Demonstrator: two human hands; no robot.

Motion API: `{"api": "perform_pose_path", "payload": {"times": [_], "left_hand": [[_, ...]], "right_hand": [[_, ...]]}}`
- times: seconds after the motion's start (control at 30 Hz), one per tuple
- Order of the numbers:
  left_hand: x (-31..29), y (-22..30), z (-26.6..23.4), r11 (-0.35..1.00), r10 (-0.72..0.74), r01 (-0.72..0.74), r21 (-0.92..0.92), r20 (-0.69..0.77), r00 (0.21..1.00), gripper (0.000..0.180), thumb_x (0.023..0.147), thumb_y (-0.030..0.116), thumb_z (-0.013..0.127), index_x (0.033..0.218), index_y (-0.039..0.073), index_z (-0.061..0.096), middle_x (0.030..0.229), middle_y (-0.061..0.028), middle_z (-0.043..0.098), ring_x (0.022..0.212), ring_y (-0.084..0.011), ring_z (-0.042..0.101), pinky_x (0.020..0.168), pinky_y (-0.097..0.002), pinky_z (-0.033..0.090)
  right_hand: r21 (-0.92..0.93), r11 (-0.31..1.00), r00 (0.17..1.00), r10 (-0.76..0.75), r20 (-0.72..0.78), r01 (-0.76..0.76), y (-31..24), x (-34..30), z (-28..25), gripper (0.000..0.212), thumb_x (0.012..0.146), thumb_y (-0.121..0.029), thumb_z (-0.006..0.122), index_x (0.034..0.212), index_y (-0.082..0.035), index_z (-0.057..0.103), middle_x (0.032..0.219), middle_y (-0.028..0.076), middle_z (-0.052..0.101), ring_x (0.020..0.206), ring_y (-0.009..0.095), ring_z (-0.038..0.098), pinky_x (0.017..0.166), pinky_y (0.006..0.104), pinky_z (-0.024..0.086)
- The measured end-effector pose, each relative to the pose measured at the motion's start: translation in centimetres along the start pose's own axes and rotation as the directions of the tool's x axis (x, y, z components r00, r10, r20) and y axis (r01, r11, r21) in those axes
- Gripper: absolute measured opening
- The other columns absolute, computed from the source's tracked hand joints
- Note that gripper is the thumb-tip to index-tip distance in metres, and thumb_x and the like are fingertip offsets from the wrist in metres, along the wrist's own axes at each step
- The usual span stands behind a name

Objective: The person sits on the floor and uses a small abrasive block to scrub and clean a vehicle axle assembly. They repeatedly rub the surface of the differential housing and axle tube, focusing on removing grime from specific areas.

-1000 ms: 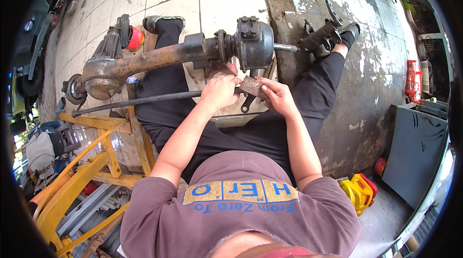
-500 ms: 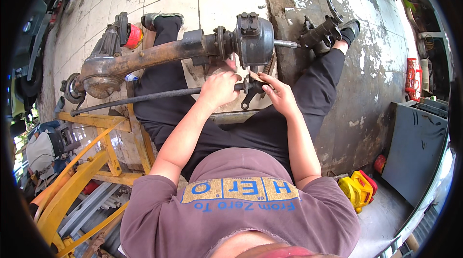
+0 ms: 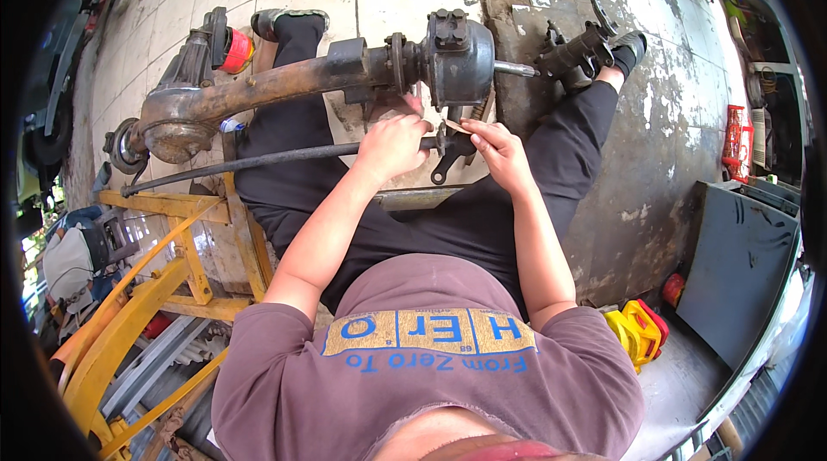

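Note:
A rusty vehicle axle [image 3: 284, 89] lies across in front of me, between my spread legs and the far floor. At its right end is a round dark metal housing [image 3: 463, 60] with a bare shaft [image 3: 514, 68] sticking out. My left hand [image 3: 392, 148] is closed around the right end of a long dark rod [image 3: 258, 162], just below the axle. Between finger and thumb my right hand [image 3: 501, 155] pinches a thin tan strip [image 3: 456, 127], held against the rod's end fitting. Below the fitting hangs a black arm with a hole [image 3: 449, 160].
Another dark metal part [image 3: 577, 54] lies by my right foot. A red-yellow can [image 3: 238, 52] stands behind the axle. Yellow metal frames [image 3: 164, 323] are at my left. A grey cabinet [image 3: 741, 267] and a yellow-red plastic thing [image 3: 636, 333] are at my right.
My right hand has shifted slightly up, its fingers drawn closer together on the tan strip. My left hand stays on the rod. The whole view has moved a little.

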State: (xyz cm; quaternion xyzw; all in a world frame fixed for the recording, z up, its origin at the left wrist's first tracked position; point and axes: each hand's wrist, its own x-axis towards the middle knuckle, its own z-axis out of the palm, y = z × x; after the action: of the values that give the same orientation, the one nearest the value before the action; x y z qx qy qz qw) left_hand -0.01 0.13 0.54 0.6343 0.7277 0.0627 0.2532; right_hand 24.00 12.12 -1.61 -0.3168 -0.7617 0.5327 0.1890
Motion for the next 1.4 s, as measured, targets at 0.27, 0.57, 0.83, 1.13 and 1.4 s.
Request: {"api": "perform_pose_path", "payload": {"times": [0.27, 0.57, 0.83, 1.13, 1.4], "left_hand": [[-0.2, 0.0, 0.1, 1.000, 0.001, -0.001, 0.006, -0.002, 1.000, 0.040, 0.089, 0.023, 0.078, 0.128, 0.013, 0.081, 0.120, -0.0119, 0.081, 0.118, -0.0313, 0.077, 0.103, -0.0479, 0.063], [0.0, -0.4, 0.6, 1.000, 0.013, -0.013, 0.008, -0.013, 1.000, 0.043, 0.088, 0.026, 0.080, 0.129, 0.015, 0.080, 0.120, -0.0130, 0.081, 0.116, -0.0313, 0.079, 0.102, -0.0469, 0.064], [-0.1, -0.1, 0.2, 1.000, -0.004, 0.004, 0.009, 0.003, 1.000, 0.038, 0.091, 0.024, 0.078, 0.127, 0.014, 0.080, 0.122, -0.0106, 0.080, 0.120, -0.0306, 0.076, 0.105, -0.0480, 0.062], [-0.1, -0.2, 0.2, 0.999, 0.036, -0.036, -0.001, -0.047, 0.998, 0.037, 0.086, 0.022, 0.080, 0.122, 0.011, 0.080, 0.114, -0.0110, 0.080, 0.113, -0.0326, 0.079, 0.100, -0.0481, 0.064], [-0.2, -0.5, 1.0, 1.000, 0.025, -0.025, 0.004, -0.043, 0.999, 0.036, 0.086, 0.021, 0.079, 0.121, 0.011, 0.080, 0.116, -0.0105, 0.080, 0.111, -0.0331, 0.080, 0.099, -0.0484, 0.065]], "right_hand": [[0.058, 0.998, 1.000, 0.030, -0.009, -0.029, 0.8, -0.4, 0.1, 0.032, 0.112, -0.020, 0.071, 0.140, -0.007, 0.081, 0.137, 0.015, 0.082, 0.121, 0.031, 0.073, 0.110, 0.0415, 0.055], [0.176, 0.965, 0.981, 0.192, 0.032, -0.195, 1.1, -0.9, -0.1, 0.035, 0.114, -0.026, 0.070, 0.143, -0.008, 0.080, 0.137, 0.016, 0.080, 0.122, 0.025, 0.072, 0.111, 0.0388, 0.053], [0.207, 0.955, 0.978, 0.208, 0.037, -0.211, 1.2, -0.5, 0.2, 0.037, 0.114, -0.024, 0.072, 0.143, -0.001, 0.078, 0.144, 0.014, 0.076, 0.126, 0.023, 0.072, 0.109, 0.0368, 0.055], [0.248, 0.930, 0.962, 0.261, 0.075, -0.272, 2.0, -0.4, 0.4, 0.040, 0.115, -0.026, 0.071, 0.144, -0.001, 0.077, 0.146, 0.016, 0.076, 0.134, 0.025, 0.070, 0.116, 0.0368, 0.051], [0.202, 0.971, 0.991, 0.125, 0.044, -0.131, 1.9, -0.9, 0.1, 0.039, 0.113, -0.028, 0.072, 0.143, -0.003, 0.079, 0.144, 0.018, 0.077, 0.136, 0.029, 0.070, 0.116, 0.0382, 0.051]]}}
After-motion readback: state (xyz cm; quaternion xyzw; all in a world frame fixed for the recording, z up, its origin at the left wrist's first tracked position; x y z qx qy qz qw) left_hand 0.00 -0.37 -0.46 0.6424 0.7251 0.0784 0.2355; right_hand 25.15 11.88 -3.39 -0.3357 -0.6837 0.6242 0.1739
